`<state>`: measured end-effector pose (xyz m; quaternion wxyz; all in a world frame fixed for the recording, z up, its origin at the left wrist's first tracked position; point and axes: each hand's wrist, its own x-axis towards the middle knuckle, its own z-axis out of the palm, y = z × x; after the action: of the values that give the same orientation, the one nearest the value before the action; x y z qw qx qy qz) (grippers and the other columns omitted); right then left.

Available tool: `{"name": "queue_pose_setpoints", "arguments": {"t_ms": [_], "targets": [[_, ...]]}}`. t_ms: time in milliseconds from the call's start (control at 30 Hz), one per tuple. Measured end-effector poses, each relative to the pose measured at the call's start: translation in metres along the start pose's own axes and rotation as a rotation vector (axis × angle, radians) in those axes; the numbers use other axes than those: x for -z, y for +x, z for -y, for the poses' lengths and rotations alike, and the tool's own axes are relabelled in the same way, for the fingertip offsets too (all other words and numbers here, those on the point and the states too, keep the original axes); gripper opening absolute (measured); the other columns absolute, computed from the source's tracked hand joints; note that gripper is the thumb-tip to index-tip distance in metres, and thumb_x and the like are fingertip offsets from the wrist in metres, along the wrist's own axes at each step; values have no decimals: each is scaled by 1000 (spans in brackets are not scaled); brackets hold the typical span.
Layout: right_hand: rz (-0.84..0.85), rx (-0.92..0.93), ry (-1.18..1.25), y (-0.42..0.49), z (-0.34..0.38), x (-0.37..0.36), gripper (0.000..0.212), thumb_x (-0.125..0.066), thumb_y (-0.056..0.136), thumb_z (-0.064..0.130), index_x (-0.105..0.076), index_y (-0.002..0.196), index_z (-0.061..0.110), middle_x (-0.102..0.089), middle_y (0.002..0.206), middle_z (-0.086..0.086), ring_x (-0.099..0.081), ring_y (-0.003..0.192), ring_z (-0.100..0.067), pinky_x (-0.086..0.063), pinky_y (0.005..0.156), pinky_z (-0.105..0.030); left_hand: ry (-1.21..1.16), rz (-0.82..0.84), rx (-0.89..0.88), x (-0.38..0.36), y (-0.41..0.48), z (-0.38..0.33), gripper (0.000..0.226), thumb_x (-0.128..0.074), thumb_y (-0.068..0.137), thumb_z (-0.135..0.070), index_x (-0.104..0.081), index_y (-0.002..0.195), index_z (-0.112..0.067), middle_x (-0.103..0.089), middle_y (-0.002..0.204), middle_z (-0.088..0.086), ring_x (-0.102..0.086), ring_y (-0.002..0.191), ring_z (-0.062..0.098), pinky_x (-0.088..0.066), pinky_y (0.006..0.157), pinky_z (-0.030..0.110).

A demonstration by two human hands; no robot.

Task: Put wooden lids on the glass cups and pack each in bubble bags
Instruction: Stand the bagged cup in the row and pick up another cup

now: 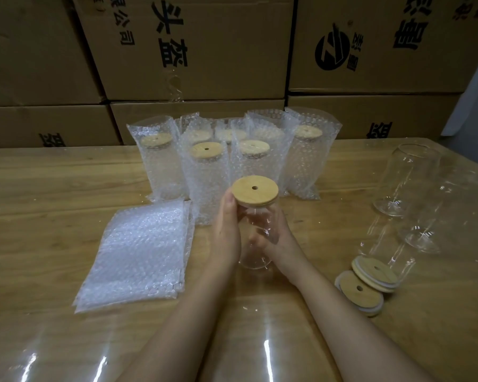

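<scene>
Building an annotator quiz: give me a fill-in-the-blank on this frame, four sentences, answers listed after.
The left hand and right hand hold a glass cup closed with a ____ lid.
The flat stack of empty bubble bags lies to the ____ of that cup.
____ loose lids lie on the table beside the bare cups.
The packed cups stand ____ the held cup.
Missing words: wooden; left; Two; behind.

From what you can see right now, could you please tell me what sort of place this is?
Probably a warehouse packing station: stacked cardboard cartons fill the background, bagged cups stand on the wooden table, and empty bubble bags lie ready.
</scene>
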<state>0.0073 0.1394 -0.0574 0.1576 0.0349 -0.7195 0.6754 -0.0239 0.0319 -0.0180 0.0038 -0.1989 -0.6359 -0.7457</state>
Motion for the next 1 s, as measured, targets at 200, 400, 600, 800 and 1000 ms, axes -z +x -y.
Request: {"name": "queue_pose_setpoints", "arguments": {"t_ms": [200,400,600,800,1000], "targets": [[-55,-143,186,6,-2,3,119,-49,53,95,-41,141,15,-66,121,-8,-59,118,-21,-44,103,-45,812,-47,-114,68,15,-12,35,-47,93,-47,-72,79,-27,-71,79,-11,-67,80,10,-47,61,27],[-59,-162,234,9,-8,5,109,-45,53,96,-40,138,29,-69,118,-4,-61,115,-15,-52,82,-27,1612,-22,218,123,25,-8,41,-51,87,-53,-61,94,-14,-51,94,1,-55,86,23,-37,61,29],[-92,-178,267,10,-7,6,83,-44,60,91,-46,125,39,-69,117,-8,-64,112,-18,-55,74,-32,1748,45,225,118,14,-4,38,-51,81,-57,-44,79,-19,-48,82,-4,-52,76,20,-33,57,28],[-92,-184,247,9,-7,6,84,-48,54,95,-51,119,42,-70,115,-4,-63,113,-17,-53,85,-35,1662,270,390,122,31,-21,13,-56,88,-30,-64,89,-19,-64,89,-4,-60,84,16,-46,63,27],[-146,-181,233,8,0,5,85,-48,62,89,-52,121,28,-72,109,-4,-64,110,-18,-51,92,-38,1652,96,298,129,33,-77,11,-55,89,-15,-66,93,-14,-61,80,0,-59,72,17,-46,57,28]]}}
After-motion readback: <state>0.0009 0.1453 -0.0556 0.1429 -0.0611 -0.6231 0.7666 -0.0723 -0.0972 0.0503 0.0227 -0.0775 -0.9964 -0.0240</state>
